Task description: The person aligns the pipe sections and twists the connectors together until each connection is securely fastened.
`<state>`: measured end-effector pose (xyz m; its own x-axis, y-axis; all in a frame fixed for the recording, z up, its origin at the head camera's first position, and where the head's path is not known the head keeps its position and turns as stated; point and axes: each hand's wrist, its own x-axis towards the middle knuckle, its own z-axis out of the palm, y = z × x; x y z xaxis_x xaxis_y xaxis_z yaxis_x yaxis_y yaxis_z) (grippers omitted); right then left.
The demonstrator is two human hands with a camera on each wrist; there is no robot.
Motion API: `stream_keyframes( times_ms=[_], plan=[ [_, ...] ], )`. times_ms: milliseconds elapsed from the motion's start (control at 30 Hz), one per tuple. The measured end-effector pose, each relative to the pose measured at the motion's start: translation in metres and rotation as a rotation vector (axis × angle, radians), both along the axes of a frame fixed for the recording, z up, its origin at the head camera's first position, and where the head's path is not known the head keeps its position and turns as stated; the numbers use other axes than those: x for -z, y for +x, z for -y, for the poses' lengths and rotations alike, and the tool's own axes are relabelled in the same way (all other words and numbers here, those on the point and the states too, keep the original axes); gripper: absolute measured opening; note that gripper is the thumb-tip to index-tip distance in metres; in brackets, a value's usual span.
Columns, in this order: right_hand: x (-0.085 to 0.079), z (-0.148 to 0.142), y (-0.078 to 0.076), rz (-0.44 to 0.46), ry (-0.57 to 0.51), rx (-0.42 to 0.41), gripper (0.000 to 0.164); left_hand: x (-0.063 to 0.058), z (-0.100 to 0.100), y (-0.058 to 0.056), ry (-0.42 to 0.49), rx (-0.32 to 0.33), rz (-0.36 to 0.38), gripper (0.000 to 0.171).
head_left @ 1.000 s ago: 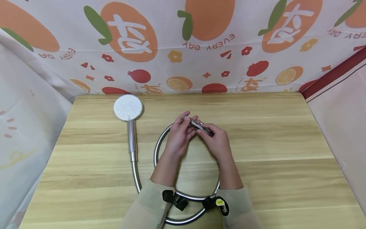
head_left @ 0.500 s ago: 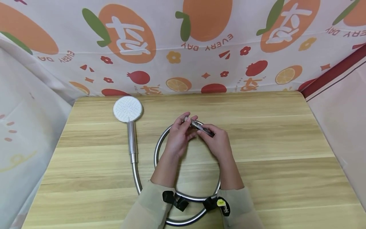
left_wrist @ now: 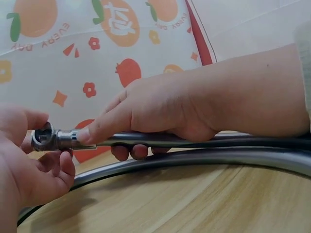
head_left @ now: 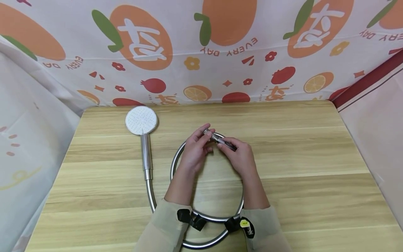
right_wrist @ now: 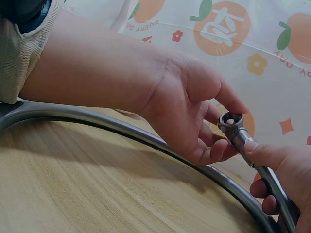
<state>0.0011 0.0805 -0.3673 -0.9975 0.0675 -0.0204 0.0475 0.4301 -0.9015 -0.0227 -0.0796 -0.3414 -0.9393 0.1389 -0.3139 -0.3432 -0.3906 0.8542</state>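
Observation:
My left hand (head_left: 192, 151) pinches the loose metal nut (left_wrist: 44, 137) at the free end of a shower hose. The nut sits tilted on the end fitting (left_wrist: 68, 139), its threaded opening showing in both wrist views. With its thumb on top and fingers curled underneath, my right hand (head_left: 240, 155) grips the shower hose (right_wrist: 273, 187) just behind that fitting. The held end is raised above the table, near its middle. To the left lies a round shower head (head_left: 141, 120), spray face up, its silver handle (head_left: 146, 152) joined to the hose's other end.
The silver hose's loop (head_left: 174, 162) lies on the wooden table (head_left: 302, 147) around and under my forearms. A fruit-print cloth (head_left: 220, 66) hangs along the table's far edge. Black straps (head_left: 233, 224) sit at my cuffs.
My left fingers have shifted on the nut and drawn in from around the fitting, curling more toward the palm. The right hand keeps its grip on the hose, and the shower head stays put.

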Motion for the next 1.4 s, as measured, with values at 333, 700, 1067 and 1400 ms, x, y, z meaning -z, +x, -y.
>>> stream_keyframes(
  times_ms=[333, 700, 1067, 1400],
  plan=[
    [-0.0022, 0.0003, 0.0003, 0.017, -0.009, 0.003, 0.035, 0.0013, -0.0002, 0.0003, -0.171, 0.027, -0.137, 0.051],
    [-0.0008, 0.0002, 0.0006, 0.014, -0.019, 0.010, 0.036, 0.0017, 0.0011, 0.0000, -0.144, 0.022, -0.118, 0.049],
    [-0.0022, -0.0008, 0.0010, 0.039, -0.009, -0.010, 0.045, 0.0005, 0.0018, -0.0002, -0.143, 0.051, -0.096, 0.049],
    [-0.0017, -0.0020, 0.0008, 0.033, -0.018, -0.037, 0.043, -0.0011, 0.0011, 0.0012, -0.172, 0.069, -0.089, 0.048]
  ],
)
